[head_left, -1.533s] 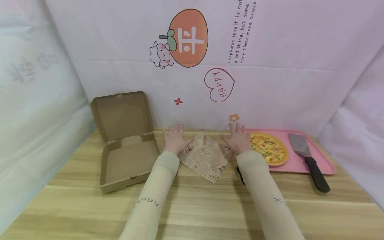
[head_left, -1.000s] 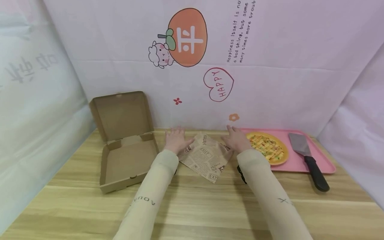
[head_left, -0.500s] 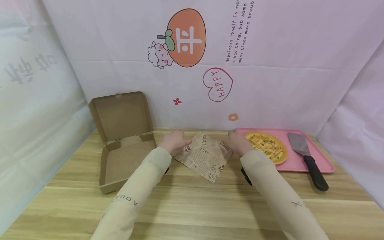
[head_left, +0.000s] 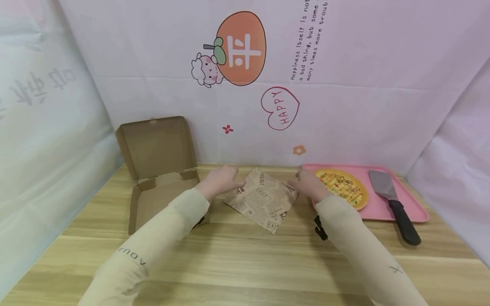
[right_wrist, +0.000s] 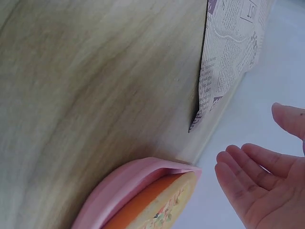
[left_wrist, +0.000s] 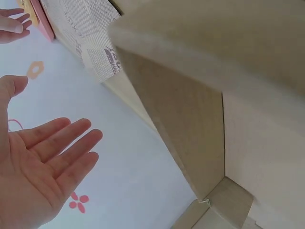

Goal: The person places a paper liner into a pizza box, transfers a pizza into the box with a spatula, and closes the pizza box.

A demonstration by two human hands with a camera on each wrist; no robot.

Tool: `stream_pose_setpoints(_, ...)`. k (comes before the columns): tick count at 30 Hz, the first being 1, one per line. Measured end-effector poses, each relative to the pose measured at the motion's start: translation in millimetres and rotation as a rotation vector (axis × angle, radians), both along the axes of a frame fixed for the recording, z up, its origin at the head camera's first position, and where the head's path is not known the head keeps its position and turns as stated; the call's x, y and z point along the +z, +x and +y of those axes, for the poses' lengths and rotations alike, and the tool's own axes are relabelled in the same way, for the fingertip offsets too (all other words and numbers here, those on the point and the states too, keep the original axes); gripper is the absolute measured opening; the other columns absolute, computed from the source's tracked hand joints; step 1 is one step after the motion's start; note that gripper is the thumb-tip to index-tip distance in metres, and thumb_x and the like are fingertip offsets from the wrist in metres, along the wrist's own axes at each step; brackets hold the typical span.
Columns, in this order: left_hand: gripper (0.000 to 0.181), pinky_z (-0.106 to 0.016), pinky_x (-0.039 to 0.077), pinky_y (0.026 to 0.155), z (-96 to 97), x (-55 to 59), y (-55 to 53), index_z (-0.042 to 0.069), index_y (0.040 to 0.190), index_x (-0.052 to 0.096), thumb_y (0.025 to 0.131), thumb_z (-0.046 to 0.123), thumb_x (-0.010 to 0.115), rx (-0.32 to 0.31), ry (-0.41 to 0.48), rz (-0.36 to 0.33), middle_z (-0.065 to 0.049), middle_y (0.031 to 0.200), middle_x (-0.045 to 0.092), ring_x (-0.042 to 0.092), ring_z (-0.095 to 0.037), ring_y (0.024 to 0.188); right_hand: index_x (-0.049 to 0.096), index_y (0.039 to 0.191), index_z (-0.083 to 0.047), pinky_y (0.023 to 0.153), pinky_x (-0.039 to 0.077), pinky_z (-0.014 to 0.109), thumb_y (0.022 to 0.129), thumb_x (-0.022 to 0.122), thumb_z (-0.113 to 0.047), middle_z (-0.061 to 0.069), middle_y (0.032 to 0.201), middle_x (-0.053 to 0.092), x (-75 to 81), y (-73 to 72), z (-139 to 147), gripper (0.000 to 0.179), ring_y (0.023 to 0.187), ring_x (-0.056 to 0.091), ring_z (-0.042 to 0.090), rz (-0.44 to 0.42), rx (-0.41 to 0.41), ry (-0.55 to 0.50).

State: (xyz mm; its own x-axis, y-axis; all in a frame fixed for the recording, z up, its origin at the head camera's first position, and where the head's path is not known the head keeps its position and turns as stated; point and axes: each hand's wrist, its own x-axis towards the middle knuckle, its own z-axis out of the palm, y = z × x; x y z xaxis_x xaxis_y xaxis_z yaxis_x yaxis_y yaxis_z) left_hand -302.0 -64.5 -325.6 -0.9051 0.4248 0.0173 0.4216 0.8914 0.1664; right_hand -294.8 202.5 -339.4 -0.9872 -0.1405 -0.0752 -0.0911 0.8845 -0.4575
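Observation:
A sheet of brown newsprint-patterned wrapping paper (head_left: 260,202) lies on the table, its corners pointing outward. My left hand (head_left: 220,182) hovers between its left corner and the open cardboard pizza box (head_left: 158,148); in the left wrist view that hand's fingers (left_wrist: 71,148) are extended and hold nothing. At the paper's right corner is my right hand (head_left: 309,185), beside the pizza (head_left: 340,187). The right wrist view shows this hand's fingers (right_wrist: 248,176) loosely bent and apart from the paper (right_wrist: 228,52). In the head view both hands partly hide what lies beneath them.
A pink tray (head_left: 411,206) at the right carries the pizza on a yellow round base, plus a metal turner (head_left: 384,185) whose black handle overhangs the tray's front edge. White printed cloth (head_left: 344,119) rises behind the wooden table (head_left: 249,259), with more cloth at both sides.
Both hands, spread flat farther forward at first, have drawn back a little with fingers closer together. The left hand and forearm have shifted left, over the box's edge. The paper has stayed about in place.

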Motion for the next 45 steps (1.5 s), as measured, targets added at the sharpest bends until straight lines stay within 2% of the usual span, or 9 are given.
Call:
stream_pose_setpoints(5,0.038,-0.029,0.045,0.055,-3.1,5.8,9.3,0.006,0.098,0.058,0.086,0.042,0.054,-0.029,0.009,0.027,-0.003,0.085,0.061,0.054,-0.015,0.070,0.036,0.128,0.016,0.098,0.033,0.054,0.090,0.054,-0.024,0.034,0.130,0.040,-2.8,1.0,7.4,0.058,0.119,0.038,0.046,-0.019,-0.028,-0.138)
stream_pose_setpoints(9,0.035,-0.027,0.044,0.053,-8.2,7.2,15.8,0.006,0.094,0.058,0.086,0.040,0.055,-0.058,0.018,0.050,-0.003,0.080,0.060,0.052,-0.015,0.068,0.037,0.126,0.016,0.097,0.034,0.053,0.086,0.059,-0.020,0.033,0.127,0.042,-6.8,0.6,9.5,0.058,0.116,0.040,0.045,-0.037,-0.052,-0.220)
stream_pose_setpoints(14,0.042,-0.034,0.051,0.068,-17.4,8.9,23.8,0.002,0.105,0.059,0.086,0.039,0.055,-0.076,0.017,0.089,-0.009,0.100,0.064,0.061,-0.021,0.087,0.042,0.122,0.018,0.093,0.039,0.052,0.085,0.060,-0.022,0.035,0.121,0.047,-9.1,1.3,7.1,0.058,0.112,0.045,0.046,-0.016,-0.031,-0.141)
stream_pose_setpoints(19,0.052,-0.040,0.049,0.082,-29.4,12.0,32.2,-0.001,0.121,0.053,0.087,0.038,0.054,-0.077,0.025,0.102,-0.014,0.120,0.058,0.058,-0.027,0.104,0.044,0.119,0.017,0.087,0.043,0.051,0.085,0.059,-0.026,0.035,0.117,0.050,-10.0,3.3,4.0,0.057,0.106,0.049,0.045,-0.016,-0.010,-0.080)
stream_pose_setpoints(33,0.049,-0.042,0.049,0.083,-63.4,14.1,46.8,0.001,0.121,0.054,0.087,0.037,0.054,-0.055,0.020,0.135,-0.013,0.118,0.060,0.058,-0.027,0.104,0.044,0.119,0.020,0.089,0.041,0.052,0.083,0.063,-0.027,0.036,0.116,0.050,-20.6,5.4,-3.2,0.061,0.107,0.048,0.047,-0.006,0.005,-0.062)
stream_pose_setpoints(36,0.048,-0.040,0.050,0.077,-71.4,12.9,49.8,0.000,0.120,0.054,0.087,0.035,0.055,-0.063,0.017,0.135,-0.013,0.112,0.062,0.062,-0.024,0.095,0.045,0.117,0.020,0.087,0.043,0.051,0.082,0.064,-0.026,0.037,0.114,0.051,-21.3,5.7,-4.7,0.061,0.105,0.050,0.046,-0.001,0.005,-0.054)
stream_pose_setpoints(40,0.047,-0.038,0.052,0.070,-81.7,11.8,54.6,-0.001,0.119,0.054,0.087,0.033,0.056,-0.065,0.014,0.129,-0.013,0.106,0.064,0.063,-0.021,0.086,0.051,0.109,0.018,0.075,0.048,0.044,0.080,0.066,-0.025,0.031,0.097,0.058,-21.7,6.1,-6.8,0.054,0.087,0.056,0.038,0.010,0.003,-0.053)
stream_pose_setpoints(43,0.047,-0.040,0.051,0.074,-89.3,12.0,58.0,-0.001,0.120,0.054,0.087,0.033,0.057,-0.049,0.017,0.128,-0.014,0.111,0.063,0.062,-0.025,0.093,0.055,0.096,0.013,0.060,0.046,0.034,0.079,0.067,-0.023,0.017,0.078,0.058,-23.0,5.8,-8.1,0.041,0.068,0.052,0.025,0.010,-0.003,-0.065)
stream_pose_setpoints(45,0.047,-0.041,0.051,0.075,-94.7,12.1,59.6,-0.001,0.120,0.054,0.087,0.033,0.056,-0.044,0.011,0.136,-0.015,0.114,0.061,0.060,-0.027,0.097,0.056,0.091,0.009,0.054,0.042,0.029,0.077,0.068,-0.022,0.010,0.071,0.053,-24.4,5.1,-8.9,0.036,0.063,0.047,0.020,0.003,-0.011,-0.075)
